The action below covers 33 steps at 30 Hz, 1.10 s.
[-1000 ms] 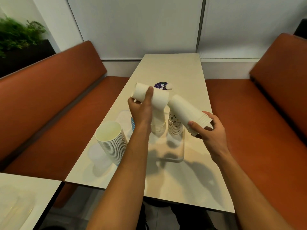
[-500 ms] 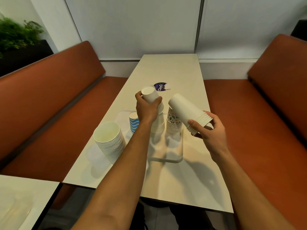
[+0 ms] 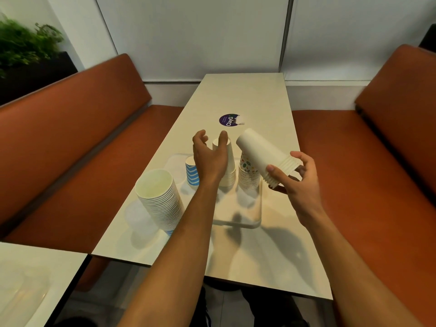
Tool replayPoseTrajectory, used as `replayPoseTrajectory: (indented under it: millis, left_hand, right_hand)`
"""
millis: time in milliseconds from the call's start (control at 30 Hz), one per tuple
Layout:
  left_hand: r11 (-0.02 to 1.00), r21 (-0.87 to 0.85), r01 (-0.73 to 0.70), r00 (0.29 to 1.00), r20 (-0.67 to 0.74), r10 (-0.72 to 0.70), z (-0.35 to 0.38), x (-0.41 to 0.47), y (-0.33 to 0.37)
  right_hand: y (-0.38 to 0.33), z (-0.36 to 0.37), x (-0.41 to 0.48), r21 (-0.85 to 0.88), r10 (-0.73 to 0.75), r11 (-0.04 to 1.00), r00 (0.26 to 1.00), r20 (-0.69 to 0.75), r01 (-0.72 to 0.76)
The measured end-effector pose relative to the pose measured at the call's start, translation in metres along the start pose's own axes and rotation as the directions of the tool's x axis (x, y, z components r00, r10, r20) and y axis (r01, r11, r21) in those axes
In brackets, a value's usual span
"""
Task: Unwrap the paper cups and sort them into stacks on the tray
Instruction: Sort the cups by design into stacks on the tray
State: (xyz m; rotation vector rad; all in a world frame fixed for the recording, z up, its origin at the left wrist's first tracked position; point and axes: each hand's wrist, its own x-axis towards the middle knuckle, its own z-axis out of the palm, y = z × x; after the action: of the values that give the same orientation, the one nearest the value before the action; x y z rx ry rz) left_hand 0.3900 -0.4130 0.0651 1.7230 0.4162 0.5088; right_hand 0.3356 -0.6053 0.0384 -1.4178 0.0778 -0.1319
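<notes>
The left hand point(image 3: 208, 159), released, hovers beside the white stack point(image 3: 228, 172) on the tray point(image 3: 250, 219); the right hand point(image 3: 299, 182) grasps a tilted cup stack point(image 3: 262, 152).

The table point(image 3: 238, 97) is cream. The seats point(image 3: 70, 142) are orange-brown. The striped cup point(image 3: 192, 175) has blue and white wavy stripes. The patterned stack point(image 3: 248, 181) is white with green, red and yellow shapes. The middle stack point(image 3: 230, 164), the tilted stack point(image 3: 259, 152) and the big stack point(image 3: 162, 201) are white. The sticker point(image 3: 227, 120) is dark purple with white letters. The plant point(image 3: 21, 43) is green.
</notes>
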Motion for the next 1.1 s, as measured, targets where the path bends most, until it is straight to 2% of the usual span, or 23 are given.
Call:
replayPoseTrajectory:
  millis: [67,133,233,400,667,800,867,900,1000,1100]
  left_hand:
    - [0.984,-0.161,0.081,0.993,0.099,-0.066,-0.001,-0.01,0.001]
    - [0.92,-0.317,0.23,0.949,0.284,-0.139,-0.002,-0.02,0.0]
    - [0.864,-0.378,0.334,0.865,0.488,-0.12,-0.002,-0.034,-0.003]
    - [0.804,-0.448,0.392,0.837,0.536,-0.109,-0.003,-0.037,-0.004]
    - [0.819,-0.42,0.391,0.846,0.515,-0.14,-0.003,-0.032,0.003]
    - [0.772,-0.485,0.411,0.882,0.426,-0.202,-0.004,-0.02,0.021]
    - [0.769,-0.547,0.33,0.938,0.278,-0.205,-0.007,-0.006,0.029]
    - [0.808,-0.528,0.259,0.965,0.181,-0.191,-0.009,0.001,0.032]
    - [0.952,-0.305,0.036,0.996,-0.067,-0.059,-0.012,0.015,0.039]
    - [0.995,-0.072,-0.065,0.993,-0.102,0.058,-0.006,0.025,0.034]
  right_hand:
    - [-0.002,0.003,-0.001,0.019,-0.007,1.0,1.0,0.03,0.006]
    - [-0.003,0.005,-0.003,0.034,-0.005,0.999,0.997,0.073,0.002]
    - [-0.004,0.008,-0.006,0.025,-0.004,1.0,0.99,0.142,0.0]
    - [-0.008,0.006,-0.007,0.023,0.005,1.0,0.981,0.195,-0.009]
    - [-0.011,0.008,-0.01,0.034,-0.025,0.999,0.989,0.147,0.02]
    - [-0.008,0.001,-0.006,0.02,-0.082,0.997,0.994,0.072,0.081]
    - [-0.005,-0.005,-0.003,0.015,-0.099,0.995,0.995,0.014,0.099]
    - [-0.003,-0.008,-0.001,0.025,-0.101,0.994,0.995,-0.02,0.102]
    - [-0.002,-0.013,0.002,0.047,-0.1,0.993,0.99,-0.098,0.105]
    - [-0.001,-0.012,0.005,0.046,-0.096,0.994,0.989,-0.111,0.101]
